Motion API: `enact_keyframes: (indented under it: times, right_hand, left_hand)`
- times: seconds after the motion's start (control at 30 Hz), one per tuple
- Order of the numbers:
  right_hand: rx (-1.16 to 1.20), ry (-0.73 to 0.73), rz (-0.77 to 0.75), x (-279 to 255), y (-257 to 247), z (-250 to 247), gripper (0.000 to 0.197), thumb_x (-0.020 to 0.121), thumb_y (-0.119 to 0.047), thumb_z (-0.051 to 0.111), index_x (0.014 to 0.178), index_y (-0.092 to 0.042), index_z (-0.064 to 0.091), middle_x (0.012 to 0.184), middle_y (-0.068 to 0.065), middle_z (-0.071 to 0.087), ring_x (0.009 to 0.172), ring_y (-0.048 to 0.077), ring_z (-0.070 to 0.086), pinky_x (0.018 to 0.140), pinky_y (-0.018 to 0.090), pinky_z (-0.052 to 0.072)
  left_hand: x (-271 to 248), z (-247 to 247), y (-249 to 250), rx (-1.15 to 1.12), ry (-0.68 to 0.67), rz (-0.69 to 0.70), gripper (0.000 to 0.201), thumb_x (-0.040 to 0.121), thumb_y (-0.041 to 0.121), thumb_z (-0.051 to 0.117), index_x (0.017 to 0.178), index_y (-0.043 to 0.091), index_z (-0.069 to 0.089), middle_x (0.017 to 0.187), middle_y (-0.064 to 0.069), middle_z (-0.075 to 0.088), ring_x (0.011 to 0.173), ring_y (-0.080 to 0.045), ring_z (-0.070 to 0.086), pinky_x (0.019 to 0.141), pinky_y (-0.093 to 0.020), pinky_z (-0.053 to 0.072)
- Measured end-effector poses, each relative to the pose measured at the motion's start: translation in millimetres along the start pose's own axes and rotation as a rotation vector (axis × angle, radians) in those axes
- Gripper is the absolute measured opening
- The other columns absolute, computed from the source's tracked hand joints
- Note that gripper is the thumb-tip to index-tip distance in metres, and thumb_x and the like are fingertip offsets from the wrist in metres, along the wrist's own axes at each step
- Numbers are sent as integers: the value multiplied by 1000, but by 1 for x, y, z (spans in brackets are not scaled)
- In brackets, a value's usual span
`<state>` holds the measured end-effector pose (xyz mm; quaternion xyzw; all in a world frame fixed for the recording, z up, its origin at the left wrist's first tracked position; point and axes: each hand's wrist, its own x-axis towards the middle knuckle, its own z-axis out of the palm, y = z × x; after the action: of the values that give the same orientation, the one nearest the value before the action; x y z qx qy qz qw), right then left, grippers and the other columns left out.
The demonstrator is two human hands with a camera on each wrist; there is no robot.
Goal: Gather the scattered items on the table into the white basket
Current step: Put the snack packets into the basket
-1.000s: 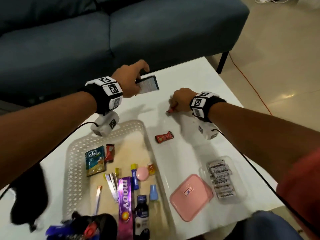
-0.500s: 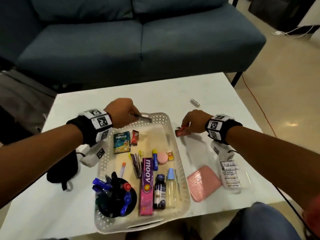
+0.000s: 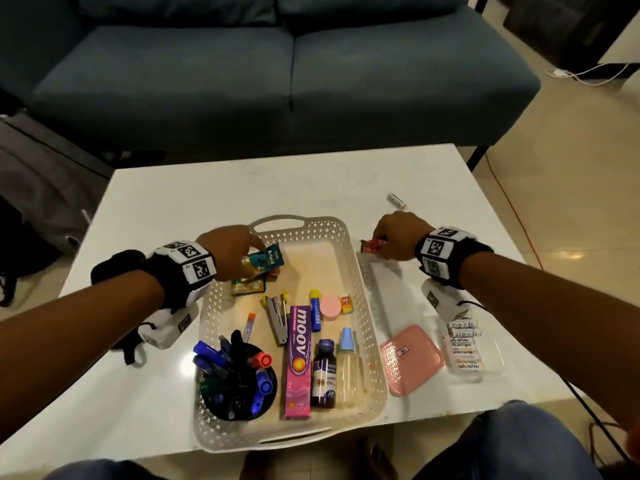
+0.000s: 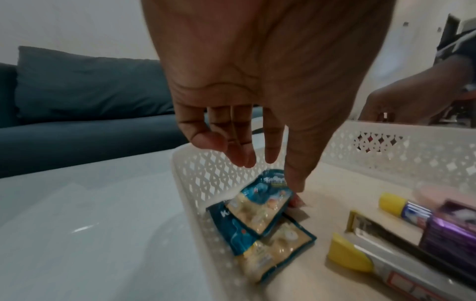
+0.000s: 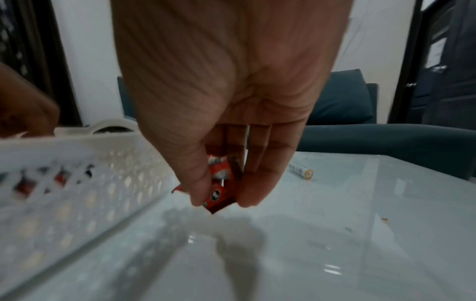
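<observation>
Risk: red wrappers being pinched in the right hand beside the white basket are riding loosely, possibly slipping short of the rim | left hand hovering slack-fingered over teal packets lying inside | stray battery waiting on glossy white table | blue sofa sitting behind.

The white plastic basket has lattice-cut walls and a cream floor. Inside it lie teal and yellow foil sachets, a pink "moov" carton with purple lettering, and blue and red markers. Just right of the basket, a red wrapper; further right, a pink dotted case.
</observation>
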<state>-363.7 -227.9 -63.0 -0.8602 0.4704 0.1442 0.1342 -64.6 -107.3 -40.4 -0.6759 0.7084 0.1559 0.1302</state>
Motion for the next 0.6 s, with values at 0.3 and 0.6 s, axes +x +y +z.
enact_keyframes:
  times: [0.3,0.6]
  right_hand:
    - [160,197,-124,-10,-70,-63,28,85,-40,63,87,-15,74,75,3,69,72,21,64,62,29,48]
    - [-37,49,-59,30,-151,-19,25,83,-35,66,88,-14,53,82,5,56,73,24,54,63,30,44]
  left_hand:
    - [-27,-10,-57,-206,272,-207,49,78,37,74,122,23,57,102,-3,54,83,-15,52,76,-28,43]
    - [-40,37,-57,-725,109,-314,65,86,14,67,141,22,34,100,-8,60,67,-21,66,54,-28,58]
